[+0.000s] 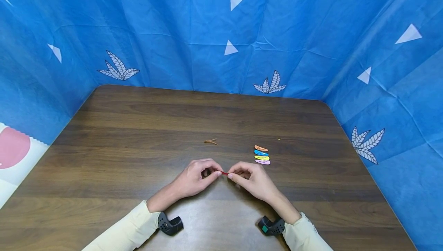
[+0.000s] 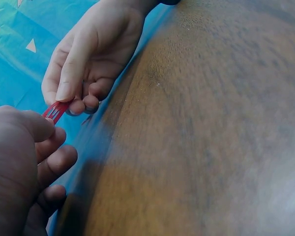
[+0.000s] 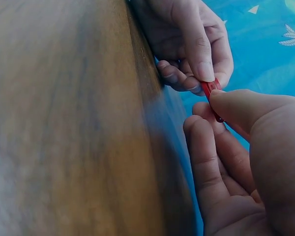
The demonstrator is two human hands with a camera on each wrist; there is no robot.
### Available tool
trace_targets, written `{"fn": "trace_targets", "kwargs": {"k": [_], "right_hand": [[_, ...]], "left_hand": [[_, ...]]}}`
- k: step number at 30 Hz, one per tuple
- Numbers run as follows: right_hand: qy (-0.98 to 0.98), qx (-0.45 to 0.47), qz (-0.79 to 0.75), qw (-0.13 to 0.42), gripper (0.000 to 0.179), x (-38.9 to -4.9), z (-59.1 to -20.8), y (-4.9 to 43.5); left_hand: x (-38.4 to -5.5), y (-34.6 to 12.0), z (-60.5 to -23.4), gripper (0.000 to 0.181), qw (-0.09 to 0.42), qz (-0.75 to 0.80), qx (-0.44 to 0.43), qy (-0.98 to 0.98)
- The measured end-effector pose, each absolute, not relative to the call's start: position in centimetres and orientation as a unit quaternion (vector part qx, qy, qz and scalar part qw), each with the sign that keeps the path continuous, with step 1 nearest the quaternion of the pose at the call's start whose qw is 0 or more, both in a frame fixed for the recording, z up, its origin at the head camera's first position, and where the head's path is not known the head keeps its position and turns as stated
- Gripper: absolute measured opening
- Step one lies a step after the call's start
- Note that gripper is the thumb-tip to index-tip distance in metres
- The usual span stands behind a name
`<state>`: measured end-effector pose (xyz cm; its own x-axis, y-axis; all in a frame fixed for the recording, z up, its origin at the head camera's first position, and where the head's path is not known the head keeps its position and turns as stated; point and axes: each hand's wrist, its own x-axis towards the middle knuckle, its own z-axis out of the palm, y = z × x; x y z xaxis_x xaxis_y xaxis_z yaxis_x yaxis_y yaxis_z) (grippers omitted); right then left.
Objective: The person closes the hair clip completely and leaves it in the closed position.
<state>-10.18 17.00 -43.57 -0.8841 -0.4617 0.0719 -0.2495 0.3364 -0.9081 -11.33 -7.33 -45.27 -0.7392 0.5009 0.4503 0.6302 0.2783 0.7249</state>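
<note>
Between my two hands is a red snap hair clip (image 1: pixel 224 173), held over the front middle of the table. My left hand (image 1: pixel 198 177) pinches one end of it between thumb and forefinger. The other end is pinched by my right hand (image 1: pixel 252 178). In the left wrist view the slotted middle of the red clip (image 2: pixel 54 112) shows between the fingertips, and its ends are hidden under the thumbs. Just beyond my right hand lies a column of hair clips: orange (image 1: pixel 261 148), blue (image 1: pixel 261 153), yellow (image 1: pixel 262 158) and pink (image 1: pixel 263 162).
A thin brown forked piece (image 1: pixel 210 142) lies on the wooden table (image 1: pixel 145 128) beyond my left hand. Farther right is a tiny yellow bit (image 1: pixel 279 139). Blue patterned curtains (image 1: pixel 207 32) hang along the table's back and right edges.
</note>
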Motion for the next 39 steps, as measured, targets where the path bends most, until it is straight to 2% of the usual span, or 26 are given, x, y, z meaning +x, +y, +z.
{"fn": "trace_targets", "kwargs": {"k": [28,32,39], "right_hand": [[0.800,-0.224,-0.553,0.063,0.006,-10.26,-43.49,16.93],[0.812,-0.238,-0.532,0.033,0.009,-10.25,-43.52,16.86],[0.842,-0.285,-0.455,-0.053,0.018,-10.40,-43.62,16.81]], "left_hand": [[-11.27,-7.26,-44.90,0.008,0.039,-0.496,-0.320,-0.807],[-11.35,-7.29,-44.90,0.010,0.033,-0.494,-0.320,-0.808],[-11.44,-7.39,-44.89,0.012,0.031,-0.490,-0.326,-0.808]]}}
